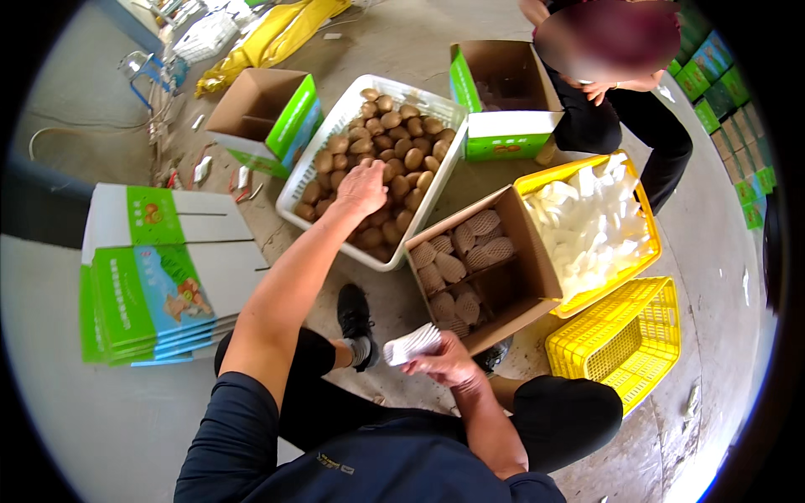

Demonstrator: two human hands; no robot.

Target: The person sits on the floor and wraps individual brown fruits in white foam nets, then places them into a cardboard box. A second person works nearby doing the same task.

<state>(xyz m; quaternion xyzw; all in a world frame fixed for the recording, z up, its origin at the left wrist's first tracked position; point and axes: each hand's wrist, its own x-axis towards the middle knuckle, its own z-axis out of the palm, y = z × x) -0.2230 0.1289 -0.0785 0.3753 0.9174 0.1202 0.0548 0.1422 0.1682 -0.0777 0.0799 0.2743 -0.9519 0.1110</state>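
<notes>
My left hand point(365, 187) reaches down onto brown kiwifruit point(413, 158) heaped in a white plastic crate point(336, 114). Its fingertips are partly hidden, so a grip on a fruit cannot be made out. Close to my body, my right hand point(445, 363) holds a white foam net sleeve point(412, 344); whether fruit is inside does not show. Just beyond that hand stands an open cardboard box point(534, 248) with dividers. Several foam-sleeved fruits point(449, 267) lie in its compartments, and one compartment shows a dark interior.
Right of the box, a yellow basket point(655, 245) holds loose foam sleeves point(582, 223). Nested yellow crates point(648, 371) stand nearer me. Open cartons point(261, 104) point(508, 135) flank the white crate. Flattened cartons point(151, 302) lie left. Another person point(588, 119) sits across.
</notes>
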